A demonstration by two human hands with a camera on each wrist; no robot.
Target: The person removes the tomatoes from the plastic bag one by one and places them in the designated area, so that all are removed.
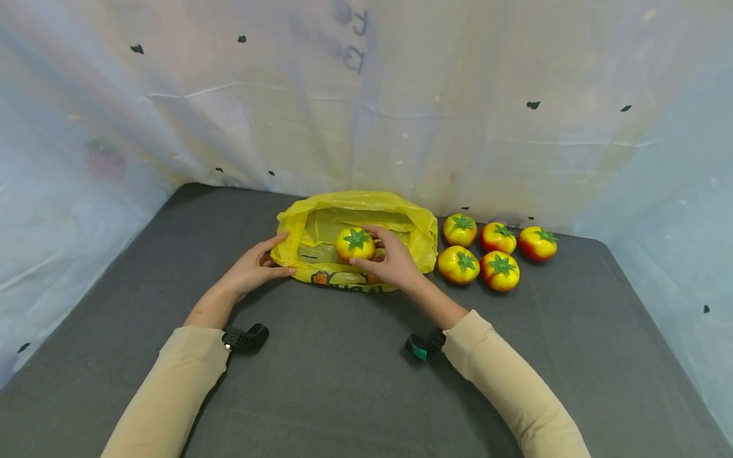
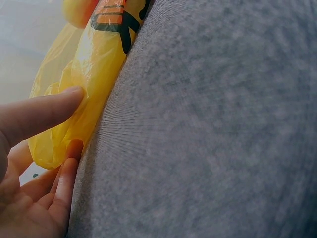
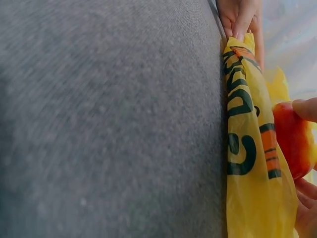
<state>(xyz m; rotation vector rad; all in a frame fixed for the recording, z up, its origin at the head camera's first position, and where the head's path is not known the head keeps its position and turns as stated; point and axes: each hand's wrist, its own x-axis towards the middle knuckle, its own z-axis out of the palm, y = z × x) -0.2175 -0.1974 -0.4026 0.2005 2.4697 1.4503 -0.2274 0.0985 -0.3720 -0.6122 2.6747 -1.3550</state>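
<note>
A yellow plastic bag with dark lettering lies on the grey table, its mouth spread wide and facing up. At its left end my left hand grips the edge; in the left wrist view the thumb presses the film and the other fingers are partly behind it. My right hand holds a toy tomato, yellow and red with a green leafy top, over the bag's opening. In the right wrist view, the front of the bag partly hides this tomato.
Several similar toy tomatoes stand in two rows just right of the bag. The dark grey table extends toward me and to both sides. Pale plastic sheeting hangs behind the table and at its sides.
</note>
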